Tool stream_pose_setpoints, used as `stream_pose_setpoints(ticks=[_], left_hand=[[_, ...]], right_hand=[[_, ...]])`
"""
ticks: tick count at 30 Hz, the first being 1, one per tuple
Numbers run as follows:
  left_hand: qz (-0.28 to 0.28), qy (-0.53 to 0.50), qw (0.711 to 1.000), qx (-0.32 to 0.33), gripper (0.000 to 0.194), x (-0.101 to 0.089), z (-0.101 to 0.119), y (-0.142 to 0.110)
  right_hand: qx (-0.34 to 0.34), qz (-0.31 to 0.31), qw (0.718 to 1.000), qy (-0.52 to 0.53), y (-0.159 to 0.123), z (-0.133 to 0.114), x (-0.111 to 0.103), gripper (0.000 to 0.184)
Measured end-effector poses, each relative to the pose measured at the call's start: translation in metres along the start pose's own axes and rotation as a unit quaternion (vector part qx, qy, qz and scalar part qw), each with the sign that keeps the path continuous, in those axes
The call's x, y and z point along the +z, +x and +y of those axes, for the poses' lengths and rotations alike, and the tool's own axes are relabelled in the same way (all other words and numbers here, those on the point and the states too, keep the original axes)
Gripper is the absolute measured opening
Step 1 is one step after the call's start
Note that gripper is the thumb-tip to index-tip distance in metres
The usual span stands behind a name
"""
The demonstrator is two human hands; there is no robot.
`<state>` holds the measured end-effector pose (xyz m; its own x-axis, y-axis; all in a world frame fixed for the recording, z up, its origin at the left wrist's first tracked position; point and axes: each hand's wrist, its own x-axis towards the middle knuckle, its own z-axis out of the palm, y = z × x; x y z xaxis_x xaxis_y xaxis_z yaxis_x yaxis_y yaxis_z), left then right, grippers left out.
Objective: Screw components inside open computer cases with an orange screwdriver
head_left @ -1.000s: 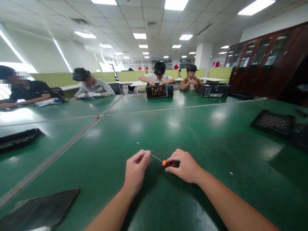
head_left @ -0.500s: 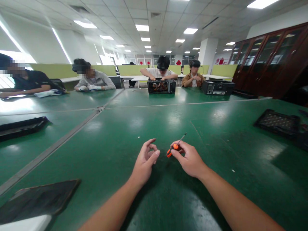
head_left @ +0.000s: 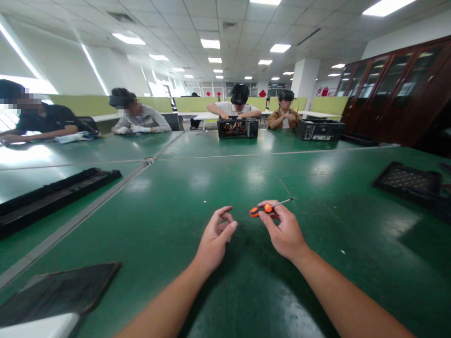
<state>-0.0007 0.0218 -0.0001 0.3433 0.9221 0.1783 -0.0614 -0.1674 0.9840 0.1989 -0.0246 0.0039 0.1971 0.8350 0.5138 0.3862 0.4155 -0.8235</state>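
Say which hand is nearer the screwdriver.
Right: the right hand holds the screwdriver by its handle; the left hand is apart from it, to its left.

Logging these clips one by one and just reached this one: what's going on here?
The person's right hand holds an orange-and-black screwdriver, its shaft pointing right. The left hand, half-curled, holds nothing visible. Across the green table, a co-worker leans over an open computer case.

The left hand and right hand are bare and slim-fingered, and the left forearm and right forearm, tapering toward the wrists, are bare as far as visible.
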Motion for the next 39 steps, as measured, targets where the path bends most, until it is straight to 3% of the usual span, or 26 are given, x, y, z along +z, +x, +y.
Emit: stream_pose_setpoints(ticks=[2,8,19,22,29,39], left_hand=[[-0.002,0.002,1.000,0.000,0.047,0.000,0.000,0.000],[-0.005,0.011,1.000,-0.004,0.044,-0.001,-0.001,0.001],[-0.004,0.018,1.000,-0.014,0.043,-0.001,0.000,0.000],[-0.008,0.016,1.000,-0.015,0.044,-0.001,-0.001,0.000],[-0.023,0.021,0.999,-0.008,0.043,-0.001,0.000,0.000],[-0.027,0.029,0.999,-0.006,0.042,0.001,0.000,0.001]], right_hand=[[0.002,-0.010,1.000,0.001,0.000,0.001,0.001,0.019],[0.006,-0.117,0.993,-0.032,-0.001,0.007,0.004,0.004],[-0.006,-0.034,0.999,-0.042,0.001,0.000,0.000,0.018],[-0.002,-0.047,0.998,-0.050,0.000,0.001,0.001,0.018],[-0.003,-0.145,0.985,-0.091,-0.003,0.001,0.001,0.008],[-0.005,-0.120,0.986,-0.120,0.001,-0.002,-0.001,0.016]])
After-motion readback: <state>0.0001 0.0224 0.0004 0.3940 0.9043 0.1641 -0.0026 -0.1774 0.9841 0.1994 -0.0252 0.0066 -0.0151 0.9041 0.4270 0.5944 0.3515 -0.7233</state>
